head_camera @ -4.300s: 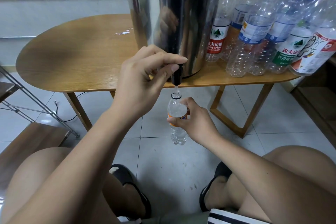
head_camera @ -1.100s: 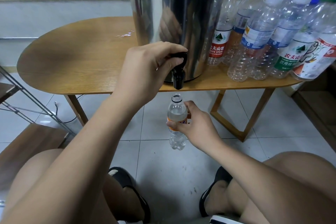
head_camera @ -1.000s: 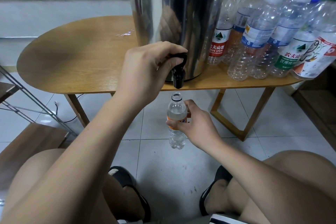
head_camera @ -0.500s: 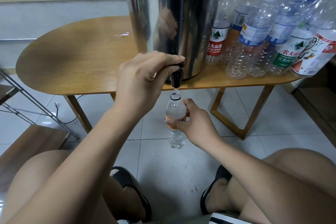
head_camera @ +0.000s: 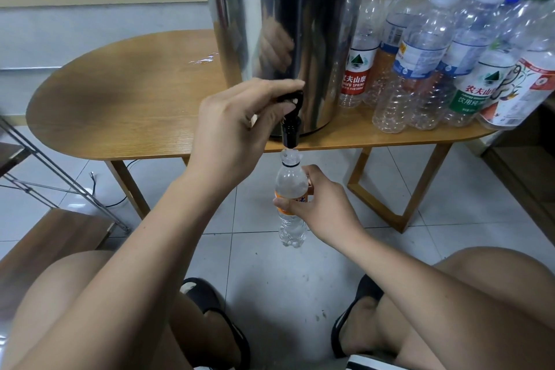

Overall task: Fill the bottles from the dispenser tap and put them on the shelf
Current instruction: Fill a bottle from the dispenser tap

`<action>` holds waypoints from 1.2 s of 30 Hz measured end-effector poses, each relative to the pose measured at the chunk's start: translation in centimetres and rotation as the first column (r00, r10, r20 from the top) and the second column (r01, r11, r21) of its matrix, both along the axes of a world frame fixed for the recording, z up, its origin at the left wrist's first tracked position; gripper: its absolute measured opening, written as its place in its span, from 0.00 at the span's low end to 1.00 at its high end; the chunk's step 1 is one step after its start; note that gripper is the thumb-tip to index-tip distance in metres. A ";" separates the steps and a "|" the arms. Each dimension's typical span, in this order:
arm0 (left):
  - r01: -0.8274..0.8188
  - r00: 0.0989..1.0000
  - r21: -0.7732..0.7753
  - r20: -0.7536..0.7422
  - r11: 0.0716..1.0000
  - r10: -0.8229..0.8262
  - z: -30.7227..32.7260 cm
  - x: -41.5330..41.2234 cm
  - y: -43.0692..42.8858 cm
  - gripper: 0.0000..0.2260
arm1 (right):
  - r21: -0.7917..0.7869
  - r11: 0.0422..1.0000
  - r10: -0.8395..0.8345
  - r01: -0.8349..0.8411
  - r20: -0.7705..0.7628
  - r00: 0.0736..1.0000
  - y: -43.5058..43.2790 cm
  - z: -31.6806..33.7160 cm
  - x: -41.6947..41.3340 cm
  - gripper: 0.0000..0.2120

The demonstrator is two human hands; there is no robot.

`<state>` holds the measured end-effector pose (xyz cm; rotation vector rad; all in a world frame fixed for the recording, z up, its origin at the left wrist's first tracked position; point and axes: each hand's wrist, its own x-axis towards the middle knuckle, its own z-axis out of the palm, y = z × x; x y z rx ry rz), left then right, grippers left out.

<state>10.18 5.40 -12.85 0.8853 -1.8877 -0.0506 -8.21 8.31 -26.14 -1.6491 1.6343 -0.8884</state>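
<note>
A tall steel dispenser point(head_camera: 285, 24) stands on the wooden table point(head_camera: 126, 105), its black tap point(head_camera: 290, 126) hanging over the front edge. My left hand point(head_camera: 237, 132) grips the tap's black lever from above. Right under the spout, my right hand point(head_camera: 324, 207) holds a small clear bottle with an orange label point(head_camera: 291, 186) upright by its middle. The bottle's open mouth sits just below the spout, and water shows in its neck.
Several capped plastic bottles point(head_camera: 444, 51) crowd the table to the right of the dispenser. A low wooden shelf with a metal frame point(head_camera: 51, 237) is at the left. A small spill point(head_camera: 204, 58) lies on the tabletop. My knees and sandalled feet are below on the tiled floor.
A second ago the bottle hung lower, apart from the spout. It has risen until its mouth is just under the tap. My left hand stays on the lever.
</note>
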 end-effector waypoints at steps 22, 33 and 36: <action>-0.356 0.895 0.316 0.388 0.879 0.222 -6.1 7.2 -4.7 0.09 | -0.018 1.000 0.017 -0.017 0.010 1.000 0.5 -0.1 0.4 0.27; 0.008 0.997 0.512 0.061 0.859 -0.045 -5.1 2.8 0.0 0.12 | 0.001 0.998 0.065 -0.065 0.014 0.998 0.8 -0.1 0.8 0.32; 0.013 0.989 0.468 0.126 0.884 -0.081 -5.5 2.4 -0.2 0.10 | 0.013 0.998 0.066 -0.066 0.004 0.998 1.0 -0.1 0.9 0.32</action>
